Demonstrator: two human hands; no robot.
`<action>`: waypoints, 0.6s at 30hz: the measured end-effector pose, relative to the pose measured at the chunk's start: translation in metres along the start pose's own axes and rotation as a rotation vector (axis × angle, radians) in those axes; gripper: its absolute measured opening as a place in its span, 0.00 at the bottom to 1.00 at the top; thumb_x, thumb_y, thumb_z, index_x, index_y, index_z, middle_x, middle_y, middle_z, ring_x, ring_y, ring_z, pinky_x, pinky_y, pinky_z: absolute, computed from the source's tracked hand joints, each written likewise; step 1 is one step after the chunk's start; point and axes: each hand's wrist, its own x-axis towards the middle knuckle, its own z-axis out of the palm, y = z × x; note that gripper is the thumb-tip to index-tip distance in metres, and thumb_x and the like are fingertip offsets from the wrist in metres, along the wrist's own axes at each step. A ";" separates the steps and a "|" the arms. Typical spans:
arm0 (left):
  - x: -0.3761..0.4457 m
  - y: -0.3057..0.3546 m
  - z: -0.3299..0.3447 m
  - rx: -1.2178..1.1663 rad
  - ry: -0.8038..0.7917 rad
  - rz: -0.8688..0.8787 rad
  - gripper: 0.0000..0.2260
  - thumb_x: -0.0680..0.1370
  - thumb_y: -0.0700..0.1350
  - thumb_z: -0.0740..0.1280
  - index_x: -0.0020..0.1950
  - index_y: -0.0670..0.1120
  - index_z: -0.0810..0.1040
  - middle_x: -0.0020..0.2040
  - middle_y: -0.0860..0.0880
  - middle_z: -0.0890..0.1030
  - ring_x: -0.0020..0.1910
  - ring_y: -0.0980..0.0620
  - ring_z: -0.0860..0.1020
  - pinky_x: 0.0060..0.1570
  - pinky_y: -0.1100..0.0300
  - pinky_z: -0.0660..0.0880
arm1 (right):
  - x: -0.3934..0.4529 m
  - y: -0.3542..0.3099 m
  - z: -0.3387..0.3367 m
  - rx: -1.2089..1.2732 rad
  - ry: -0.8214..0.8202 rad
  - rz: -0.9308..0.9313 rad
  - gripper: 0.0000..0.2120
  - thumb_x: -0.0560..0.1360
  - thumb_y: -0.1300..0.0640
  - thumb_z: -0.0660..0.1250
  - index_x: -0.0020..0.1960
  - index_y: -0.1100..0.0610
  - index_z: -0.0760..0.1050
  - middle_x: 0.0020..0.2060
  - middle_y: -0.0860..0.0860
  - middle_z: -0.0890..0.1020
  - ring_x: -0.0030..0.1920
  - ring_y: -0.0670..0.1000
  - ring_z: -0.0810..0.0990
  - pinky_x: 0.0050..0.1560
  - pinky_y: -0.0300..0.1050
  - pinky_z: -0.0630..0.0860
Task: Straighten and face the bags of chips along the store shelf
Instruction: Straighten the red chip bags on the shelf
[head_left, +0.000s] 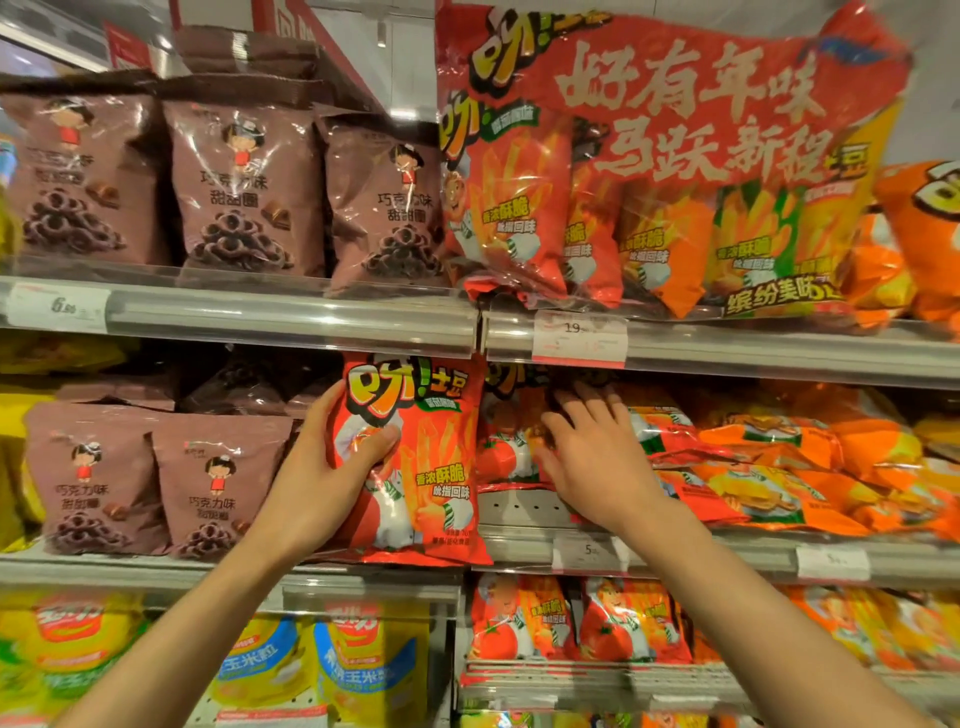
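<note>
at the far left of the middle shelf stand two brown chocolate-ring bags, upright and facing out, with more brown bags lying flat behind them. just right of them the left hand grasps a red fries-print chip bag: the thumb presses on its front, the fingers wrap round its left edge, and the bag stands upright at the shelf's front edge, its face turned outward. to the right, past the shelf join, the right hand reaches into the next bay with fingers spread and fairly straight, resting on red chip bags lying there; it clasps nothing that i can see. farther right, orange bags lie flat in a loose overlapping pile. on the shelf above, three brown bags stand in a row at left, and a large red multipack leans out at right, above a price tag on the rail.
</note>
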 end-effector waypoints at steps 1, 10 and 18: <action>0.000 0.001 0.006 0.002 -0.007 0.004 0.32 0.75 0.57 0.72 0.76 0.58 0.65 0.63 0.63 0.78 0.59 0.68 0.78 0.62 0.61 0.73 | -0.005 0.009 0.001 -0.002 -0.027 0.023 0.19 0.76 0.43 0.65 0.56 0.56 0.82 0.56 0.57 0.82 0.63 0.62 0.77 0.68 0.65 0.69; 0.008 0.009 0.092 0.069 -0.038 0.053 0.29 0.74 0.64 0.70 0.72 0.66 0.62 0.62 0.67 0.75 0.61 0.68 0.75 0.62 0.66 0.72 | -0.030 0.058 0.007 0.118 -0.066 0.091 0.33 0.78 0.31 0.47 0.66 0.51 0.77 0.67 0.54 0.77 0.70 0.57 0.70 0.75 0.61 0.59; 0.043 -0.012 0.129 0.133 0.053 0.055 0.36 0.72 0.73 0.66 0.76 0.65 0.59 0.65 0.53 0.76 0.65 0.53 0.76 0.63 0.45 0.75 | -0.035 0.059 0.010 0.210 -0.038 0.089 0.33 0.78 0.31 0.46 0.69 0.50 0.74 0.70 0.53 0.74 0.74 0.55 0.66 0.77 0.59 0.54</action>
